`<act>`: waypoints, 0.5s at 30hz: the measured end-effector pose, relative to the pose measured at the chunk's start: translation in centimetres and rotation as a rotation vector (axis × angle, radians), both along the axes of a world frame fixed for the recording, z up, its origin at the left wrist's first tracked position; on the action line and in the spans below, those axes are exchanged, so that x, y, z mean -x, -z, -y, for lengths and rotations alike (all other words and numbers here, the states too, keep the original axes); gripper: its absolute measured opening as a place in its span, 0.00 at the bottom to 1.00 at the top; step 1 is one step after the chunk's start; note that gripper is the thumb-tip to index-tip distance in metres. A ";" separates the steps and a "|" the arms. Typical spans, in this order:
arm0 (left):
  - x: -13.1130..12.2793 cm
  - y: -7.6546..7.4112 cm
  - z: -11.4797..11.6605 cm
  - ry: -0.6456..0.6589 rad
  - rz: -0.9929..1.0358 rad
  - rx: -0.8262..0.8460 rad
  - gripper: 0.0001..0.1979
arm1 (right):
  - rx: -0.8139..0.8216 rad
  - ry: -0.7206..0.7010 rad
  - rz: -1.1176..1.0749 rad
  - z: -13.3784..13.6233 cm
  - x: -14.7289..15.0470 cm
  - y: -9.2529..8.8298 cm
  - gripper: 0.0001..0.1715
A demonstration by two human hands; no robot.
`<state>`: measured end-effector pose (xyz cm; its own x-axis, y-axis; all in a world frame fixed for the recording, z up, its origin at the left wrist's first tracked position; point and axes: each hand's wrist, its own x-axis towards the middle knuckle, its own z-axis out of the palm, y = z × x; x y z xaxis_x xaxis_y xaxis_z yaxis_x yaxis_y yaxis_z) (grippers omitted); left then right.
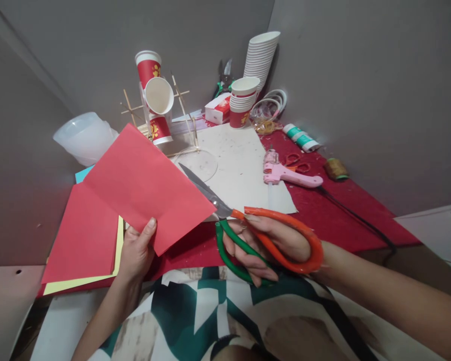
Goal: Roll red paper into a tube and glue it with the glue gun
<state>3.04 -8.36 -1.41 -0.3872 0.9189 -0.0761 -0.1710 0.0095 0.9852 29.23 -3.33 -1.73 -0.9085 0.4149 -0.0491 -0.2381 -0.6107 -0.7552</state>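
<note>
My left hand point(137, 253) pinches the near edge of a folded red paper sheet point(143, 185), thumb on top, holding it up over the table. My right hand point(270, 245) grips large scissors point(255, 235) with one orange and one green handle loop, fingers through the loops. The blades point(205, 190) are parted and point left, up against the right edge of the red sheet.
More red and yellow paper point(82, 245) lies at the left. A pink glue gun point(289, 174) with its cord, small scissors, tape rolls, stacks of paper cups point(242, 100), a stick-and-cup model point(156, 105) and a plastic bowl point(84, 135) crowd the red-covered table point(334, 210).
</note>
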 end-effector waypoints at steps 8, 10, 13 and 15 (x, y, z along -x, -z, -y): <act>-0.4 0.5 0.5 0.049 -0.030 0.038 0.21 | 0.016 0.060 0.030 0.3 0.1 -0.9 0.30; -0.3 0.6 0.5 0.046 -0.072 0.036 0.23 | 0.001 0.086 0.052 0.5 0.2 -0.8 0.30; -0.3 0.7 0.4 0.063 -0.063 0.033 0.24 | -0.016 0.110 0.083 0.8 0.3 -0.6 0.31; -0.2 0.8 0.5 0.073 -0.054 0.027 0.23 | -0.011 0.096 0.080 0.8 0.3 -0.4 0.32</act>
